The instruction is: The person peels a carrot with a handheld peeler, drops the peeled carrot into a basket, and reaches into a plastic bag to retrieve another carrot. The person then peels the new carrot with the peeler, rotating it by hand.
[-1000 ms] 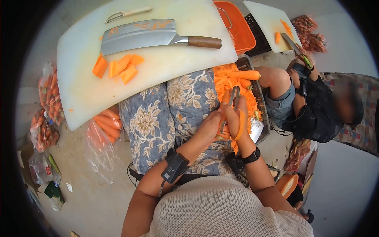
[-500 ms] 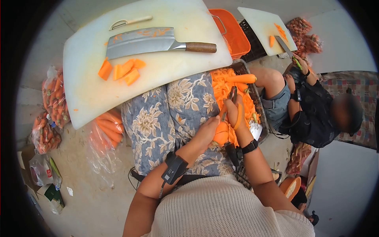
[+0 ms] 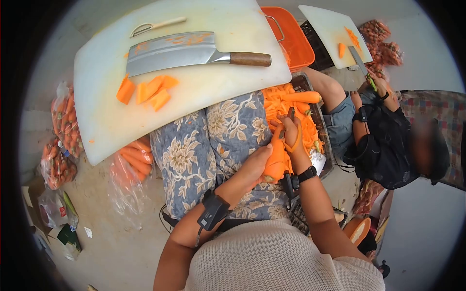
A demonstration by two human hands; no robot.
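Observation:
My left hand (image 3: 256,166) is closed around a thick carrot (image 3: 275,162) over my lap, its top end toward me. My right hand (image 3: 291,132) is at the carrot's far end, closed on a peeler (image 3: 291,113) whose dark metal head shows past the fingers. A strip of peel hangs by the right hand. Beneath the hands is a dark crate (image 3: 318,116) filled with carrot peelings (image 3: 281,97), with a whole peeled carrot (image 3: 303,97) lying on top.
Ahead is a white cutting board (image 3: 194,92) with a cleaver (image 3: 170,51), another peeler (image 3: 158,25) and carrot chunks (image 3: 153,89). An orange basket (image 3: 296,41) stands behind. A co-worker (image 3: 383,140) holds a knife (image 3: 358,60) at right. Bagged carrots (image 3: 133,162) lie at left.
The carrot has turned to point more along my forearms and shows more of its length. My right hand and the peeler have shifted slightly, with less of the peeler head visible.

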